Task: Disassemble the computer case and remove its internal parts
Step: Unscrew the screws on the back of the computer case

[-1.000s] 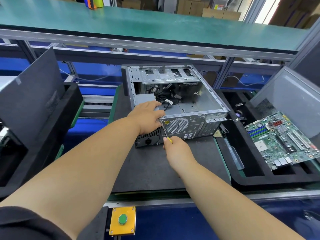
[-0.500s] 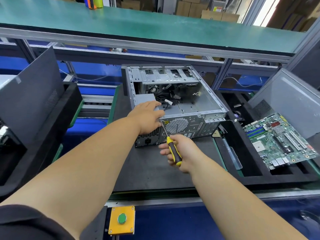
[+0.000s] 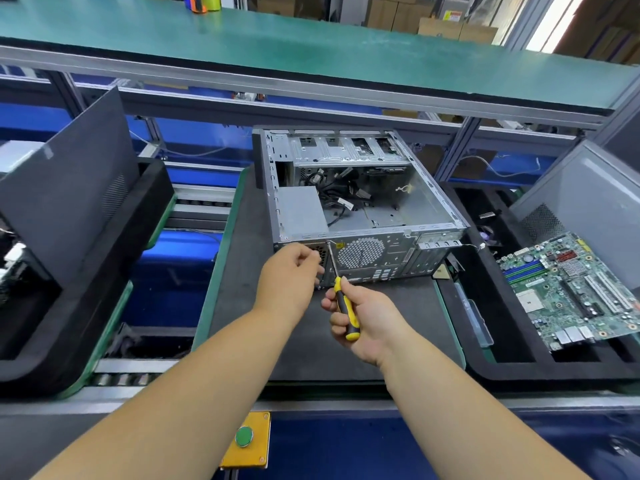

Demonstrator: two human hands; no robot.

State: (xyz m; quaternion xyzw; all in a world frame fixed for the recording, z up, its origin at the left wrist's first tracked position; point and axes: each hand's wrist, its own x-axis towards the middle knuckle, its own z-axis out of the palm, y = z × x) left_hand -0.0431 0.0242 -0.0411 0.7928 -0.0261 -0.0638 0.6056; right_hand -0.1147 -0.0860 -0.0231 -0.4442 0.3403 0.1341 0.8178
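Observation:
An open grey computer case (image 3: 408,216) lies on its side on a dark mat (image 3: 242,306), its rear panel facing me. Inside it sit a grey power supply (image 3: 301,209) and loose black cables (image 3: 343,199). My right hand (image 3: 367,313) grips a yellow-and-black screwdriver (image 3: 343,306), whose tip touches the rear panel's upper edge near the power supply. My left hand (image 3: 291,275) hovers in front of the rear panel's left part, fingers curled, pinched near the shaft; whether it holds anything I cannot tell.
A green motherboard (image 3: 568,289) rests in a black foam tray (image 3: 519,372) at the right, beside a grey side panel (image 3: 588,188). A dark panel (image 3: 65,188) leans in a foam tray at the left. A yellow box with a green button (image 3: 244,436) sits below the front edge.
My left hand came off the top of the power supply and dropped in front of the rear panel. My right hand slid back along the screwdriver, so the handle now shows.

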